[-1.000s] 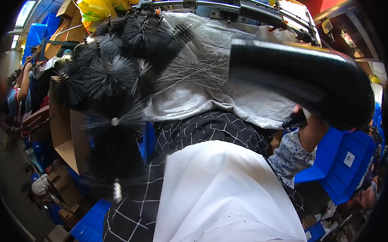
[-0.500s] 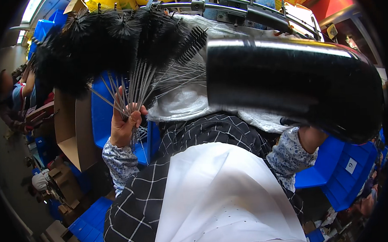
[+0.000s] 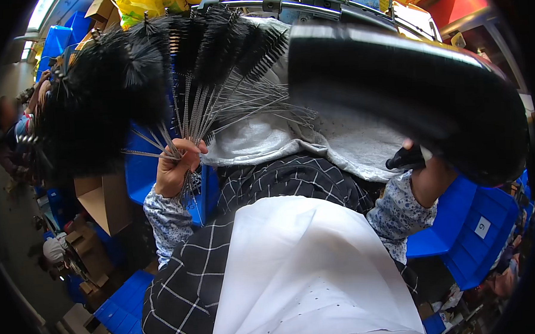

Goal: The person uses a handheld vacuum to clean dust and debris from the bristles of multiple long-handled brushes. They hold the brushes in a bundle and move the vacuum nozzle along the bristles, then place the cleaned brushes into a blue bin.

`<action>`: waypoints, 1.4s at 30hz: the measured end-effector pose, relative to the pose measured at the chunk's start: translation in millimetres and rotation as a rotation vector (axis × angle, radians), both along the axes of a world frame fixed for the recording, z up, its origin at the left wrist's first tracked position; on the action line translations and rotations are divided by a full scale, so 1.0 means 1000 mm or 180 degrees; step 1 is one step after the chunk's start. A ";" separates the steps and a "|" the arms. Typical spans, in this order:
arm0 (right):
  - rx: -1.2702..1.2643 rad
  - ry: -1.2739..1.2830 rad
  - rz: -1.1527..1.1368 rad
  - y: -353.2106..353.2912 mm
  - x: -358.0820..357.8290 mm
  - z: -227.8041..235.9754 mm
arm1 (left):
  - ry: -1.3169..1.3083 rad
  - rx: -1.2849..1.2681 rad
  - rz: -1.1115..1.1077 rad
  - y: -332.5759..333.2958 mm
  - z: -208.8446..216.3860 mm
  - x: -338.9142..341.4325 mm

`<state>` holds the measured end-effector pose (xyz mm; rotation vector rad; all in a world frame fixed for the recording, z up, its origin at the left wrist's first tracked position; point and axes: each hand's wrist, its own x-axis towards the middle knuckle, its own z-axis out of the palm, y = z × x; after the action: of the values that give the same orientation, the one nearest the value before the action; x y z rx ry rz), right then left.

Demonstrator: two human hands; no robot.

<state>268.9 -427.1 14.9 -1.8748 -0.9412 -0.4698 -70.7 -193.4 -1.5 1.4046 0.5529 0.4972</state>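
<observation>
My left hand (image 3: 178, 165) pinches a fanned bunch of tube brushes (image 3: 104, 108) by their twisted wire stems. The black bristle heads spread up and to the left. More wire-stemmed brushes (image 3: 274, 50) lie behind them on a silvery sheet, heads toward the left. My right hand (image 3: 432, 175), partly hidden, is closed under a big black hair dryer (image 3: 407, 89) with a rounded rear. Its barrel's open end points left toward the brushes, slightly smeared by motion. A small black part (image 3: 405, 159) shows beside my right fingers.
The silvery sheet (image 3: 362, 145) covers the work surface before my lap. Metal rails (image 3: 308, 7) run along the back. A blue bin (image 3: 206, 193) stands by my left wrist, an open carton (image 3: 105, 201) left of it, another blue bin (image 3: 479, 229) at right. A person (image 3: 12, 130) sits far left.
The bunch in my left hand has swung left and down, its heads spreading more. The hair dryer has shifted slightly up, its open end rising. More of the sheet shows below it.
</observation>
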 end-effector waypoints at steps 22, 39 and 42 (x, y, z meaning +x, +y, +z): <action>-0.1113 -0.0574 -0.0023 -0.052 0.004 -0.018 | 0.2243 0.4742 0.1482 0.051 0.045 -0.025; 0.0117 0.1525 0.0269 -0.034 -0.015 -0.015 | 0.2795 0.5047 0.1634 0.042 0.056 0.000; -0.0099 0.1170 0.0322 -0.016 -0.021 0.005 | 0.2830 0.5225 0.1588 0.038 0.056 0.005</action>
<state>248.3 -443.5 20.1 -1.8487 -0.7925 -0.0445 -65.4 -155.8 54.1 3.1435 1.3727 0.7518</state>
